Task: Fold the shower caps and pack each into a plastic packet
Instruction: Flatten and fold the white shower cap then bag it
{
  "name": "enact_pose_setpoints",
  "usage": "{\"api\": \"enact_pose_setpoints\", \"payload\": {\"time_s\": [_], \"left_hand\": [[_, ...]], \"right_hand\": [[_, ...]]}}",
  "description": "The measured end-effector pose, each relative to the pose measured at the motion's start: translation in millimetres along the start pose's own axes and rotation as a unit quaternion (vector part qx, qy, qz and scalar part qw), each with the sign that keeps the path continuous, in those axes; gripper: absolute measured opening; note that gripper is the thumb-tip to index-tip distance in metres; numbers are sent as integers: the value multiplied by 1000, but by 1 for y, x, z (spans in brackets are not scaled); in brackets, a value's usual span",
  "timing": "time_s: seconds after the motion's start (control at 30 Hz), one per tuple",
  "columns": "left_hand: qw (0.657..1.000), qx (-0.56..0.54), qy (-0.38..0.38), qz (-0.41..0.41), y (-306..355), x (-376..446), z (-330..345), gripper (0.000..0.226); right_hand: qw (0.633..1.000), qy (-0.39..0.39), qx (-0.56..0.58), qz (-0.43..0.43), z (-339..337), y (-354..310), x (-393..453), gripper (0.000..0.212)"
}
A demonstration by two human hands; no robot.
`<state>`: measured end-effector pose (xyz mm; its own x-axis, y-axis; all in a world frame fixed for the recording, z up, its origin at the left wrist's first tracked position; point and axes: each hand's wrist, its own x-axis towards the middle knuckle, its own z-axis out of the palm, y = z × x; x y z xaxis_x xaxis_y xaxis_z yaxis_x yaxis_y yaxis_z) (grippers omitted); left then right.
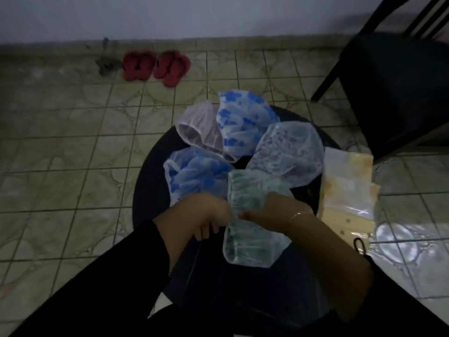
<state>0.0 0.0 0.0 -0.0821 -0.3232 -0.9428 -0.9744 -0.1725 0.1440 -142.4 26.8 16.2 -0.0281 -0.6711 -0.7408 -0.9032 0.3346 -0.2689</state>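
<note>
stage: early, first fold | left hand and right hand fingers are pinching green cap over counter | four caps are lying unfolded | packets are waiting at right, unfilled

A round dark table carries shower caps: pink and blue-patterned far, another blue left, a pale one right, a green one near. Packets lie at its right edge.
</note>
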Motion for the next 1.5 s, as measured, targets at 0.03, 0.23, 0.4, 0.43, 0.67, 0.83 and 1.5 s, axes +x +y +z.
{"api": "enact_pose_setpoints", "payload": {"time_s": [0.03,0.23,0.4,0.43,0.67,0.83,1.5], "left_hand": [[999,40,-7,5,3,6,3,47],[984,153,73,57,3,24,34,34],[960,140,217,103,-1,28,67,29],[972,82,192,107,-3,24,72,28],[903,-288,191,255,-30,8,123,32],[721,-582,176,332,-38,4,160,23],[731,-534,297,303,-45,30,149,17]], "right_hand": [[1000,4,-20,-5,4,4,8,87],[988,77,-117,-65,31,34,32,52],[974,195,-37,-112,61,55,25,43],[970,211,-19,-122,66,60,20,42],[925,236,222,-198,111,91,-21,29],[820,161,501,-226,126,91,-40,17],[729,149,622,-242,127,110,-11,26]]}}
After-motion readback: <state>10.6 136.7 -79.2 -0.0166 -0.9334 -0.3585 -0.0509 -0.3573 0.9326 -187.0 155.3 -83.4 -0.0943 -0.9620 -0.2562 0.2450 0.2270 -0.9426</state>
